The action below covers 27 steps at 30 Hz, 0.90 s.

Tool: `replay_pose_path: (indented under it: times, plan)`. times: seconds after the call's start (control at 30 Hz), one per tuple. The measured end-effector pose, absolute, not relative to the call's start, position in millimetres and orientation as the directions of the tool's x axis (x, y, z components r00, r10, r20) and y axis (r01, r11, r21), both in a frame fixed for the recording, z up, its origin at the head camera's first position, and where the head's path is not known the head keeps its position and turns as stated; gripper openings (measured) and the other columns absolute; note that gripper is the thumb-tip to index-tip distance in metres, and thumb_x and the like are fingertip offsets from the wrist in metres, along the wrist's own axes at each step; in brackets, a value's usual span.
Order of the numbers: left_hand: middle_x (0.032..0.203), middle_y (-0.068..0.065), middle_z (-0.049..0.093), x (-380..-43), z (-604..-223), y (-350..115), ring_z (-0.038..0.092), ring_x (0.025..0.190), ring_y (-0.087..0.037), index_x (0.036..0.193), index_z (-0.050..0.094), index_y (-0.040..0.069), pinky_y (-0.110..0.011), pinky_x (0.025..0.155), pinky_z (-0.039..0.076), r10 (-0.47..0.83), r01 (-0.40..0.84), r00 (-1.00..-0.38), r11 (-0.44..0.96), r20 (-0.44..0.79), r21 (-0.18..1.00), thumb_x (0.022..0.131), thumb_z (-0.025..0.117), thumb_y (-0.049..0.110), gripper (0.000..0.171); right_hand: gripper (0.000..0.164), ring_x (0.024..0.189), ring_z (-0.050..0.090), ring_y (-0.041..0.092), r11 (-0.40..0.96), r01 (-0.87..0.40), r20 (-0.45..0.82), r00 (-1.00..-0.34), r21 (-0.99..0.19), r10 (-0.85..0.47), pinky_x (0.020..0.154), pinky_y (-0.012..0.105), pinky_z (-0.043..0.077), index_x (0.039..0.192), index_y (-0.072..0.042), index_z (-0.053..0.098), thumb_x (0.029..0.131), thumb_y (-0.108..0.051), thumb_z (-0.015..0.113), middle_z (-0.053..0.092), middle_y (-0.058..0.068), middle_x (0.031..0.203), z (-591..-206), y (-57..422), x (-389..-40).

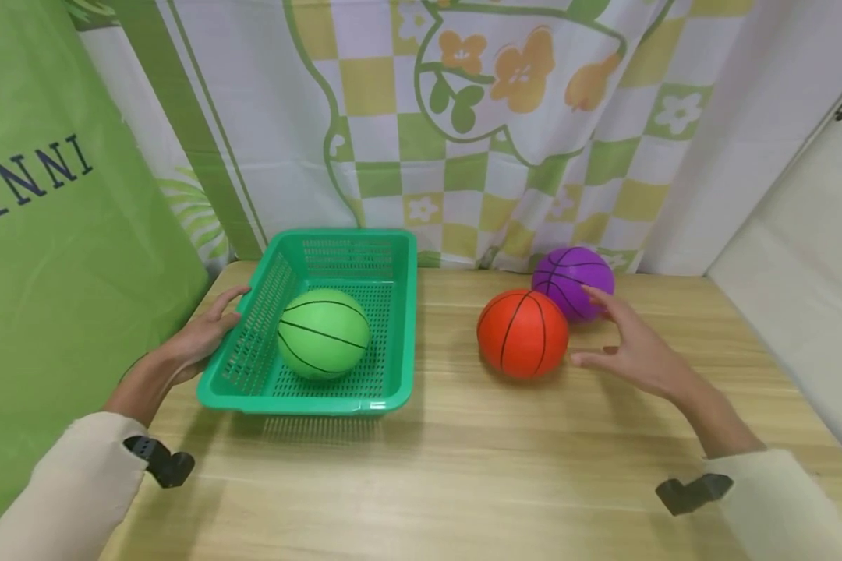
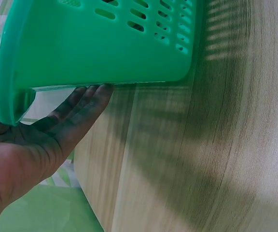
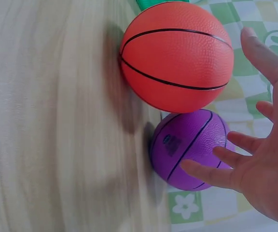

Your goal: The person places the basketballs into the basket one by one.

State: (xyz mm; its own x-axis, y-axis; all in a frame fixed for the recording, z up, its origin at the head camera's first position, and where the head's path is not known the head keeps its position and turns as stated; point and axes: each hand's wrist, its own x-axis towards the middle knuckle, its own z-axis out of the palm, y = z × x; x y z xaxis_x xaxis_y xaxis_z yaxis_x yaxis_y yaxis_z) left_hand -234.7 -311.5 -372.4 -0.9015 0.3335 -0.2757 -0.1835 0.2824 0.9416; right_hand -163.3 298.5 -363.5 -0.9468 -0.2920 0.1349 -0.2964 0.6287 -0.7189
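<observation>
Spread fingers (image 1: 609, 300) on the right hand (image 1: 638, 351), just beside the red ball (image 1: 522, 333), with the purple ball (image 1: 567, 273) beyond. Straight ones on the left hand (image 1: 199, 340), against the green basket (image 1: 295, 404). Apparently at the pre-grasp reach; should call for curling round the red ball.

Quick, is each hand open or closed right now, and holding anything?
Left hand: open, fingers extended at the outer side of the green, rectangular plastic basket.
Right hand: open and empty, beside the red, black-lined round ball.

Red ball (image 1: 522, 335) (black-lined) outside green basket (image 1: 295, 404).
</observation>
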Motion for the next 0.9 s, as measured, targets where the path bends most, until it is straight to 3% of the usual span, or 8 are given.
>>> replay_pose_path:
  times: [0.17, 0.37, 0.73, 0.9]
  plan:
    - [0.126, -0.028, 0.044, -234, -371, -312, 0.064, 0.095, -0.026, 0.161, -0.008, 0.028, -0.046, 0.076, 0.057, 0.334, -0.190, -0.901, 0.273, -0.278, 0.943, 0.112, 0.023, 0.029, 0.058, 0.109, 0.130, 0.033, 0.055, 0.579, -0.303, 0.142, -0.941, -0.757, -0.307, 0.080, 0.060, 0.054, 0.159, -0.005, 0.016, 0.077, -0.009, 0.088, 0.026, 0.033, 0.150, -379, 298, -166]
    - [0.126, -0.028, 0.044, -233, -370, -311, 0.065, 0.096, -0.026, 0.161, -0.008, 0.026, -0.046, 0.077, 0.057, 0.333, -0.197, -0.901, 0.255, -0.277, 0.947, 0.112, 0.023, 0.028, 0.058, 0.109, 0.128, 0.037, 0.055, 0.530, -0.311, 0.154, -0.935, -0.789, -0.319, 0.076, 0.053, 0.057, 0.159, -0.005, 0.016, 0.076, -0.006, 0.088, 0.031, 0.034, 0.144, -390, 289, -170]
    - [0.129, -0.031, 0.041, -233, -374, -316, 0.065, 0.097, -0.027, 0.161, -0.007, 0.027, -0.047, 0.077, 0.057, 0.329, -0.188, -0.905, 0.260, -0.270, 0.947, 0.112, 0.023, 0.029, 0.058, 0.113, 0.129, 0.038, 0.051, 0.550, -0.313, 0.219, -0.948, -0.774, -0.232, 0.095, 0.066, 0.043, 0.159, -0.004, 0.012, 0.076, -0.013, 0.088, 0.030, 0.033, 0.146, -412, 260, -181]
    - [0.123, -0.027, 0.047, -235, -375, -315, 0.065, 0.092, -0.028, 0.161, -0.007, 0.029, -0.047, 0.074, 0.057, 0.326, -0.205, -0.902, 0.252, -0.283, 0.946, 0.111, 0.024, 0.029, 0.058, 0.116, 0.134, 0.034, 0.049, 0.573, -0.264, 0.222, -0.964, -0.776, -0.145, 0.099, 0.067, 0.039, 0.160, -0.007, 0.012, 0.074, -0.019, 0.089, 0.026, 0.031, 0.151, -418, 241, -183]
